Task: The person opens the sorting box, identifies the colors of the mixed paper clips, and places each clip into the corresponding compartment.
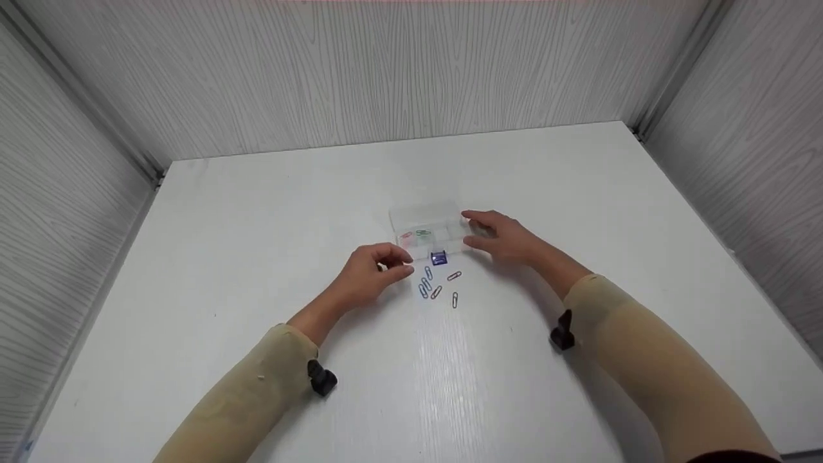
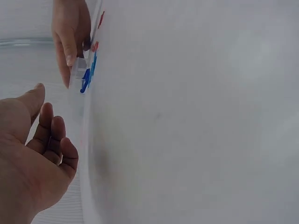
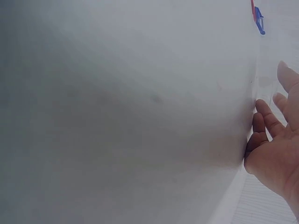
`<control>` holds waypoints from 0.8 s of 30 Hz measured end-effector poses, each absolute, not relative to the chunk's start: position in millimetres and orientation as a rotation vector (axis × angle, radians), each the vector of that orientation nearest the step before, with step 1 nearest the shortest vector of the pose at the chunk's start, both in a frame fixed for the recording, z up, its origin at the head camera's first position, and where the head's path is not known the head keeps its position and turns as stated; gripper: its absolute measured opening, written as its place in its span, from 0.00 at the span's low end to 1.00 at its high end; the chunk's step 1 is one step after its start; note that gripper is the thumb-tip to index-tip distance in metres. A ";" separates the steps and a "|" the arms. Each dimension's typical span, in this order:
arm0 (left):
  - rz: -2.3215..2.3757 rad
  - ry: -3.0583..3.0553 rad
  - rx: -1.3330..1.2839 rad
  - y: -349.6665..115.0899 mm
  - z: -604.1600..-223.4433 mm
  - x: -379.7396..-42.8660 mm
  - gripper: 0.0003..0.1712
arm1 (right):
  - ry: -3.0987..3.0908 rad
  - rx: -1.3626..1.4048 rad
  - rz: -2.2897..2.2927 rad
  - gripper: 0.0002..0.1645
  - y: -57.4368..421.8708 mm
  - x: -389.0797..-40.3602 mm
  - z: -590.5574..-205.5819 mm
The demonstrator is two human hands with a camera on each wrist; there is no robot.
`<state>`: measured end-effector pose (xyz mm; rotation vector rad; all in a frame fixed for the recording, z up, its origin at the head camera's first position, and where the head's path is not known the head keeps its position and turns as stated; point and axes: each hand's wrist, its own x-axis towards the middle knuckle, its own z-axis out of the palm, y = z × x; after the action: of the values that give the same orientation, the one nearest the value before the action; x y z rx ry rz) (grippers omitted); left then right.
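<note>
A clear plastic compartment box (image 1: 450,246) lies on the white table, its transparent lid (image 1: 424,212) folded back. Red paper clips (image 1: 406,236) and green paper clips (image 1: 422,233) sit in separate compartments on its left. At the front edge is a dark blue latch (image 1: 438,258). My right hand (image 1: 508,238) holds the box's right end, thumb on the near side and fingers toward the far side. Near the front left corner, my left hand (image 1: 373,273) has loosely bent fingers with nothing between them. Blue paper clips (image 1: 425,284) and dark reddish paper clips (image 1: 454,299) lie loose before the box.
The white tabletop (image 1: 257,212) extends around the box on every side. Pale wood-grain panels (image 1: 386,71) rise behind it and along both sides. Black clips (image 1: 321,378) are fixed to the beige sleeves (image 1: 257,392) near the wrists.
</note>
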<state>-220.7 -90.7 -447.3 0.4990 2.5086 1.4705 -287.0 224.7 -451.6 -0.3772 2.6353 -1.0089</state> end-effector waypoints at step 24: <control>1.346 2.422 0.631 -90.0 -464.2 -215.6 0.08 | 2.638 -0.405 -1.001 0.42 222.5 -286.4 -451.3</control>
<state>-215.6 -90.0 -464.2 0.6313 2.4225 1.3460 -286.4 222.5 -451.3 -0.4053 2.6383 -1.0008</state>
